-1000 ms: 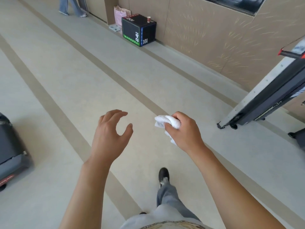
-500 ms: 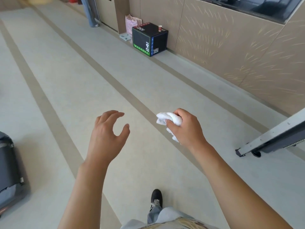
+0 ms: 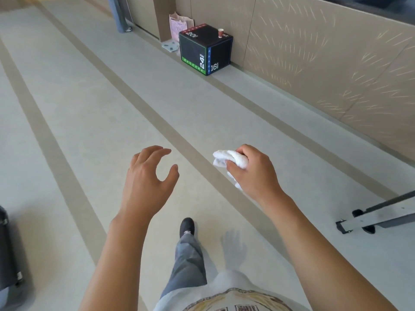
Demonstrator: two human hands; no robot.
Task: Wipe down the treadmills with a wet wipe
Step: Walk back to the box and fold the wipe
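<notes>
Head view: my right hand [image 3: 256, 173] grips the wet wipe [image 3: 229, 159], nearer the right-side treadmill [image 3: 379, 217]; my left hand [image 3: 147, 178] hangs loosely curled, empty.

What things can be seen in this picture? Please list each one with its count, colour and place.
wet wipe: one, white, bunched in the right hand
treadmill: one end, grey and black, right edge
plyo box: one, black with green and blue bands, against the wall
paper cup: one, reddish, on the box
paper bag: one, pinkish, behind the box
dark machine: one, partly seen, left edge
floor: pale grey with tan stripes
other person's legs: far end, blue trousers
left hand: fingers loosely curled, holds nothing
right hand: grips the wipe
own leg and shoe: grey trousers, black shoe
</notes>
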